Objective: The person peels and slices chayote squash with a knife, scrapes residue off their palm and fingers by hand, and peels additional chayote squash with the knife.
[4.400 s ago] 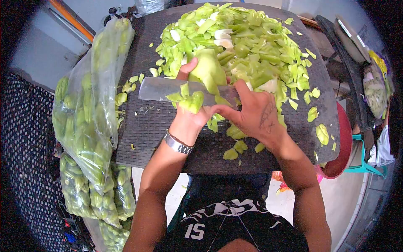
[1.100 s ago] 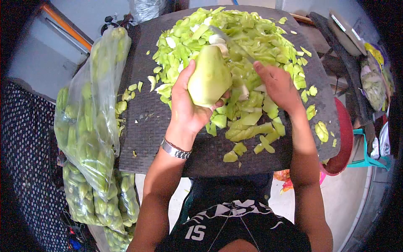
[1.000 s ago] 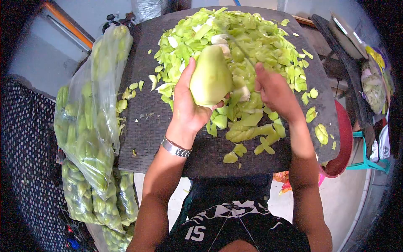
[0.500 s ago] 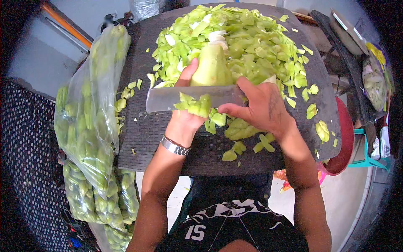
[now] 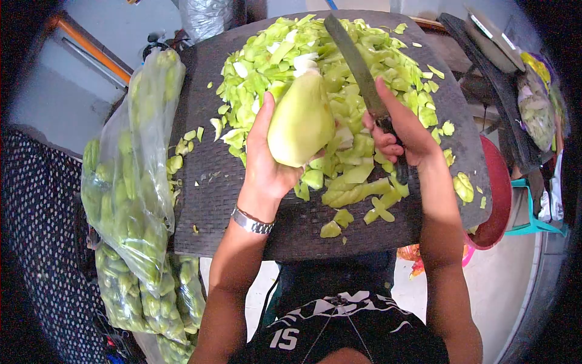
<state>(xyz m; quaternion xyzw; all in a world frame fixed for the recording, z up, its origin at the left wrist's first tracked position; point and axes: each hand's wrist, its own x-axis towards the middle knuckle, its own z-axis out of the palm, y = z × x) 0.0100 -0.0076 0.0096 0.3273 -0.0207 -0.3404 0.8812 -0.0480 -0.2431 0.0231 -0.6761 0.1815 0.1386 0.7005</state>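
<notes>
A pale green, pear-shaped fruit (image 5: 300, 121), its surface peeled smooth, rests in my left hand (image 5: 265, 159); the thumb lies along its left side and the fingers are mostly hidden beneath. My right hand (image 5: 407, 130) is closed round the black handle of a large knife (image 5: 354, 64). The blade points up and away to the left, apart from the fruit. Behind and under both hands spreads a big heap of light green peelings (image 5: 379, 67), with some whitish pieces among them.
The heap lies on a dark woven-textured table (image 5: 206, 206). Clear plastic bags of green produce (image 5: 130, 176) stand along its left side. A red tub (image 5: 492, 200) and a turquoise stool (image 5: 533, 212) are at the right. Loose peelings lie near the table's right edge.
The knife has swung from lying crosswise in front of the fruit to pointing up and away, as my right hand moved right. The fruit has tilted in my left hand, its broad end showing.
</notes>
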